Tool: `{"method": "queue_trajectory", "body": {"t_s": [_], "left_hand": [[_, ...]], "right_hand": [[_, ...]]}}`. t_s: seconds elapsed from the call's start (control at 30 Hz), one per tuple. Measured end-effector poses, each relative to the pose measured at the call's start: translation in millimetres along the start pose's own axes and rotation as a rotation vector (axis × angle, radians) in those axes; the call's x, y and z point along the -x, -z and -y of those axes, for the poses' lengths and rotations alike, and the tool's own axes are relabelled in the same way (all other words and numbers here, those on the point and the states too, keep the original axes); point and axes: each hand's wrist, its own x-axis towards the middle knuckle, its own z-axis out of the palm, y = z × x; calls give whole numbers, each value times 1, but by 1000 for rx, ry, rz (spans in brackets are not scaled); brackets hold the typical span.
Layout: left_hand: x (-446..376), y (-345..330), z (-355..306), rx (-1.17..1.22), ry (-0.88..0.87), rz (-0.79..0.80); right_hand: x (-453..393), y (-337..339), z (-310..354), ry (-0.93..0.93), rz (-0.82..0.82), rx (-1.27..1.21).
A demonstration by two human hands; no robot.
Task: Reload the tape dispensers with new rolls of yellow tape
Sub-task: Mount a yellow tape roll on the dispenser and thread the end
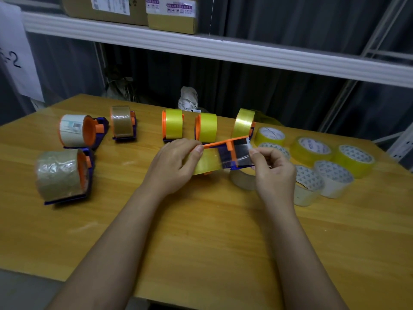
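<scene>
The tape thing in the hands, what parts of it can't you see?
Head view, the only one:
- Dispenser: its roll end sits behind the left hand.
- Tape end: the right hand pinches it, so fingers cover the tip.
- Cutter teeth: too small and blurred to count.
- Clear roll below it: mostly behind the right hand.

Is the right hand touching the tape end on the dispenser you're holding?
Touching. The head view shows the right hand pinching the pulled-out tape end at the dispenser, while the left hand grips its other side.
</scene>
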Motion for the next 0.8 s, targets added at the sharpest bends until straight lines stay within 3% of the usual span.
{"method": "queue_trajectory", "body": {"t_s": [0.5, 0.8], "left_hand": [[1, 3, -4, -56, -123, -4], [-1, -1, -1, -4, -46, -31]], "right_hand": [[-4, 2, -6, 190, -68, 164], [-5, 2, -11, 207, -54, 173]]}}
